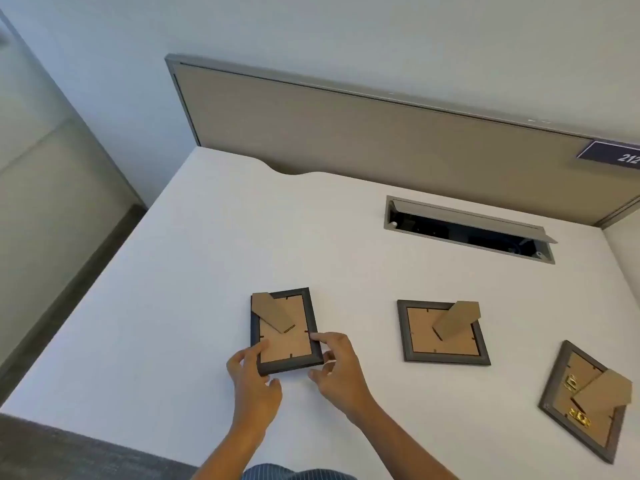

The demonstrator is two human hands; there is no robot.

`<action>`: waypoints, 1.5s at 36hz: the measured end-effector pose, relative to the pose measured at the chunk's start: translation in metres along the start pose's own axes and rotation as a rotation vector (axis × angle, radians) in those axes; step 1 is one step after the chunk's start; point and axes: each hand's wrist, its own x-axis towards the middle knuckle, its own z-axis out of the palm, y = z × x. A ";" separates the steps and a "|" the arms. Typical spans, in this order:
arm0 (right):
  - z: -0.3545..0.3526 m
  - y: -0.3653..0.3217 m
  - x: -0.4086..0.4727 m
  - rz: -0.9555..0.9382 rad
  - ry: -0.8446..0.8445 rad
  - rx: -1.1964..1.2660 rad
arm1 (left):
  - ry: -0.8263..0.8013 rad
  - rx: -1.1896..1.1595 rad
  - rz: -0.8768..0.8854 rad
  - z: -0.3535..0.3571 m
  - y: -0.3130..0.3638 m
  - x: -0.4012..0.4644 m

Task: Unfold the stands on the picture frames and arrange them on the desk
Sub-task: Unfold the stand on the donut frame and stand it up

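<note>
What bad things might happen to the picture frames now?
1. Both hands, left hand and right hand, touch the left frame only near its bottom corners, so it might slip when lifted.
2. Its cardboard stand looks thin and might bend if pulled hard.
3. The right frame lies close to the desk edge and might get knocked off.

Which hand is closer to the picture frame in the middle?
The right hand. It touches the leftmost frame's right edge, on the side facing the middle frame, apart from it. The left hand holds that frame's lower left corner, farther away.
</note>
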 end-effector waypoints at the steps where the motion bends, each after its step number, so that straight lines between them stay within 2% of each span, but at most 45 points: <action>1: 0.000 -0.001 0.000 -0.032 -0.009 0.010 | 0.003 0.010 0.006 -0.001 0.000 0.003; 8: -0.005 -0.012 0.009 -0.234 0.164 -0.151 | 0.037 0.097 0.191 -0.015 0.017 0.016; 15: -0.023 -0.039 0.026 -0.477 0.280 -0.155 | 0.071 0.123 0.457 -0.032 0.047 0.032; 20: -0.052 -0.059 0.023 -0.494 0.327 -0.164 | 0.012 0.080 0.512 -0.048 0.077 0.037; 25: -0.082 -0.078 0.012 -0.390 0.295 -0.039 | -0.058 0.107 0.430 -0.047 0.102 0.028; 30: -0.098 -0.092 -0.001 -0.285 0.290 0.154 | -0.209 -0.238 0.248 -0.033 0.127 0.003; 34: -0.104 -0.095 -0.010 -0.224 0.303 0.284 | -0.299 -0.383 0.126 -0.020 0.139 -0.012; 43: -0.116 -0.097 -0.023 -0.030 0.390 0.507 | -0.377 -0.442 -0.050 0.002 0.152 -0.028; 54: -0.128 -0.096 -0.035 0.003 0.409 0.561 | -0.368 -0.480 -0.116 0.014 0.153 -0.036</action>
